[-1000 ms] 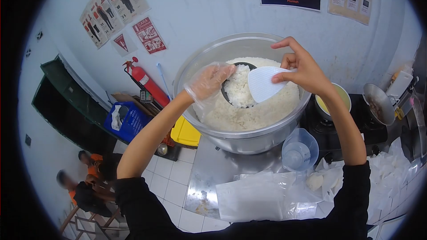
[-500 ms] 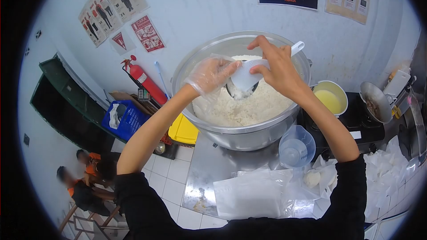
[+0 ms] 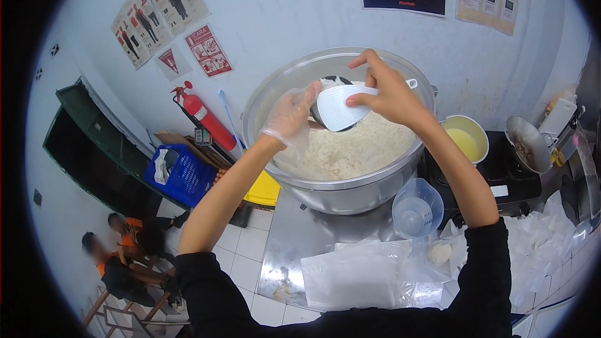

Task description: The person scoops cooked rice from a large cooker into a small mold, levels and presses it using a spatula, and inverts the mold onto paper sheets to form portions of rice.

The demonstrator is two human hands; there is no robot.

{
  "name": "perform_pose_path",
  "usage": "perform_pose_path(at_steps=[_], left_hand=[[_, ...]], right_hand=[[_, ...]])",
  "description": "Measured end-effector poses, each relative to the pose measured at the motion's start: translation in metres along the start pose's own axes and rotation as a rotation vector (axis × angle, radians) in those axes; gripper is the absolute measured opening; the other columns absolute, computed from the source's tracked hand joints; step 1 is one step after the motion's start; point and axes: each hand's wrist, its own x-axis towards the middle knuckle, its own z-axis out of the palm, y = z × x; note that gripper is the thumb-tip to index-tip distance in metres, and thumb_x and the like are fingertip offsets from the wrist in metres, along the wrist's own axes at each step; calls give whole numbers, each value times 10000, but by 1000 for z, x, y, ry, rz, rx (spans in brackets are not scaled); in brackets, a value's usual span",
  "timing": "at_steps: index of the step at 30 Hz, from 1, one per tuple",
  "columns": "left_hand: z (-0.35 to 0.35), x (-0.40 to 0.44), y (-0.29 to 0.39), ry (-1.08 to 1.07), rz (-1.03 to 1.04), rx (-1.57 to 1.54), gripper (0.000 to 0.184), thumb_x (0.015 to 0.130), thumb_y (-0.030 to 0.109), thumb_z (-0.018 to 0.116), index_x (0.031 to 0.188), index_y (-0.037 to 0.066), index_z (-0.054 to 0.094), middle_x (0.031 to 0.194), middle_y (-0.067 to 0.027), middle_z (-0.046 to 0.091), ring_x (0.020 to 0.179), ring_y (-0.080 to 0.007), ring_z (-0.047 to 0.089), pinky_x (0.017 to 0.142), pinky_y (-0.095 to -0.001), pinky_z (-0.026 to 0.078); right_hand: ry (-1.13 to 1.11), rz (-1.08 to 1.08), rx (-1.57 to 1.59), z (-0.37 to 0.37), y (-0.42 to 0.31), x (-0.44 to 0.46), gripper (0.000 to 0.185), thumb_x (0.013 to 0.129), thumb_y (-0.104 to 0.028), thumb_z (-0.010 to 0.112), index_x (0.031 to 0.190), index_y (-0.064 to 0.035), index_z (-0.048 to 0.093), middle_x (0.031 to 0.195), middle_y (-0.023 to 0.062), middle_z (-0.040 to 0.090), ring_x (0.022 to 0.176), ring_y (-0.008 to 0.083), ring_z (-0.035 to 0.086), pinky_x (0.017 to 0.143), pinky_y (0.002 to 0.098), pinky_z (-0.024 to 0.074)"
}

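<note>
A large metal pot [image 3: 350, 194] holds white rice [image 3: 350, 153]. Over the rice, my left hand [image 3: 293, 112], in a clear plastic glove, grips the left side of a dark round bowl [image 3: 335, 80]. Some rice shows at the bowl's top edge. My right hand [image 3: 388, 94] pinches a white rice paddle [image 3: 337, 107] at the base of its blade, with the handle sticking out to the right. The paddle's flat blade covers most of the bowl, so its contents are largely hidden.
A clear measuring jug [image 3: 417, 208] and plastic sheets [image 3: 350, 275] lie on the metal table [image 3: 282, 244]. To the right, a pot of yellow liquid [image 3: 466, 139] and a wok [image 3: 526, 144] rest on the stove. Two people [image 3: 119, 269] sit at the lower left.
The paddle has gone from beside the bowl's rice to lying across the bowl, turning flatter. The bowl has shifted slightly up and left with my left hand, and less rice shows in it.
</note>
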Motion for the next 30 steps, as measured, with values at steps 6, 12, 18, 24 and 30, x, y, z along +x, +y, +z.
perform_pose_path(at_steps=[6,12,18,24,30], left_hand=[[0,3,-13,68,234,136,597,967,478,527,1077,-100,626,920,-141,660,815,-176,658,655,-304,587],[4,-2,-12,141,273,123,572,978,454,520,1093,-98,619,939,-125,659,826,-159,654,645,-303,580],[-5,-2,-5,-19,133,-198,651,955,562,477,1257,-11,541,1170,-151,603,1062,-204,622,788,-360,588],[-22,-50,5,27,77,-277,682,949,606,433,1390,86,407,1332,-119,525,1190,-274,569,939,-434,533],[-14,-74,-10,178,46,-424,684,937,598,475,1382,82,420,1342,-129,497,1175,-264,560,905,-412,550]], right_hand=[[178,-151,-23,9,1,3,576,700,-120,808,1185,-134,497,627,27,429,602,167,480,627,306,381],[212,-308,-76,12,-1,10,557,725,-175,795,1196,-167,496,618,41,459,616,193,527,639,331,398],[101,-291,-185,-18,-21,10,547,764,-286,780,1224,-176,507,680,26,505,652,154,514,672,297,398],[96,-56,-311,-83,-35,-14,483,818,-228,721,1212,-59,499,884,173,623,815,224,605,687,300,461],[-38,-201,-32,-39,-22,-26,567,780,-299,787,1265,-142,538,699,-24,512,688,97,508,659,278,391]])
